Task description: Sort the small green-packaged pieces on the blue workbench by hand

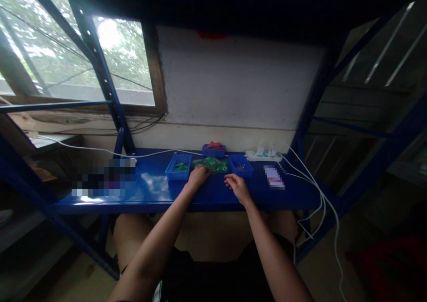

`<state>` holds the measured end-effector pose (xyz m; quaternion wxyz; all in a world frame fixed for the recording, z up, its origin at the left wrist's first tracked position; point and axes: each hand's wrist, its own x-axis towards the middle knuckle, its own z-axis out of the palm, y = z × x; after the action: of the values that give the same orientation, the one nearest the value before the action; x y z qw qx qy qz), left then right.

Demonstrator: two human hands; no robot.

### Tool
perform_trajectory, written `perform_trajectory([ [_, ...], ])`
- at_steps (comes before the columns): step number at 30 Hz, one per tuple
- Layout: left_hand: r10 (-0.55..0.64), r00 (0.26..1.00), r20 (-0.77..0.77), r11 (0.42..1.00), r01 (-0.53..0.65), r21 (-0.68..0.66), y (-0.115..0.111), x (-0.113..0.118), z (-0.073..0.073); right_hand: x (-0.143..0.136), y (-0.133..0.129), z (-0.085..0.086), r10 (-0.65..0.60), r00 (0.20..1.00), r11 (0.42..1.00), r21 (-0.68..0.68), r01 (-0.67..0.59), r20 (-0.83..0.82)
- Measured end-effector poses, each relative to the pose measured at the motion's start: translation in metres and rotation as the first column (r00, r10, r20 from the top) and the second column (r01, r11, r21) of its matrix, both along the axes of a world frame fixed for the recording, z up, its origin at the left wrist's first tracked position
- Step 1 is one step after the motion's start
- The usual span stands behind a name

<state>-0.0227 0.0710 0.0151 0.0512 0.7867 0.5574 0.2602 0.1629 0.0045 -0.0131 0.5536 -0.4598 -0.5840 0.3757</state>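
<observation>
A heap of small green pieces point(213, 163), some looking like clear plastic packets, lies mid-table. At its near left edge is my left hand point(199, 176), fingers bent downward and together; whatever they hold is hidden. My right hand point(236, 184) hovers just in front of the right blue bin point(245, 172), its fingers loosely curled and apart, with nothing visible in them. Several small pieces, too dim to name, lie in that bin. Beside my left hand, the left blue bin point(178, 176) contains more green pieces. Behind the heap, a small blue bin point(213, 152) holds red pieces point(214, 145).
On the blue table point(213, 197), a white power strip point(263, 155) with plugs sits at the back right. A phone-like blurred item point(274, 177) lies in front of it. White cables point(313, 182) trail off the right side. Dark blurred items point(103, 177) occupy the left. Blue uprights point(115, 102) frame the table.
</observation>
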Motion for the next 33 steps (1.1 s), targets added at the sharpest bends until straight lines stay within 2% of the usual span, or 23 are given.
perform_trajectory([
  [5,0.0,0.998,-0.059,1.0,0.0,-0.005,-0.006,0.005,0.002,-0.001,-0.002,0.002,0.004,1.0,1.0,0.001,-0.004,0.017],
  [11,0.018,0.998,-0.061,1.0,-0.016,0.024,-0.014,0.004,0.012,-0.001,-0.002,0.001,0.003,0.999,1.0,0.005,-0.003,0.051],
  [14,0.05,0.993,0.111,0.996,-0.058,0.074,-0.023,0.003,0.012,0.0,0.0,-0.001,-0.002,0.998,1.0,0.016,0.001,0.067],
  [17,0.051,0.908,0.417,0.994,-0.088,0.069,-0.036,0.005,0.004,0.001,0.004,-0.004,-0.013,0.998,1.0,0.023,0.012,0.066],
  [19,-0.009,0.809,0.587,1.0,-0.009,0.027,-0.045,0.009,-0.005,0.001,0.006,-0.005,-0.031,0.997,0.999,0.027,0.029,0.07],
  [20,-0.058,0.753,0.656,0.997,0.072,0.006,-0.049,0.011,-0.009,0.0,0.007,-0.006,-0.038,0.996,0.999,0.035,0.035,0.08],
  [22,-0.125,0.657,0.743,0.977,0.213,-0.024,-0.056,0.014,-0.016,-0.001,0.008,-0.006,-0.018,0.992,0.998,0.054,0.012,0.125],
  [24,-0.139,0.606,0.783,0.96,0.276,-0.044,-0.061,0.015,-0.019,-0.003,0.007,-0.005,0.041,0.98,0.996,0.067,-0.055,0.196],
  [26,-0.134,0.592,0.795,0.954,0.294,-0.058,-0.063,0.015,-0.019,-0.004,0.005,-0.004,0.095,0.961,0.991,0.069,-0.117,0.26],
  [29,-0.151,0.591,0.792,0.944,0.323,-0.062,-0.063,0.013,-0.016,-0.004,0.002,-0.001,0.099,0.952,0.988,0.082,-0.127,0.289],
  [33,-0.168,0.662,0.73,0.943,0.323,-0.075,-0.064,0.012,-0.013,-0.004,0.0,0.0,0.089,0.952,0.988,0.098,-0.122,0.292],
])
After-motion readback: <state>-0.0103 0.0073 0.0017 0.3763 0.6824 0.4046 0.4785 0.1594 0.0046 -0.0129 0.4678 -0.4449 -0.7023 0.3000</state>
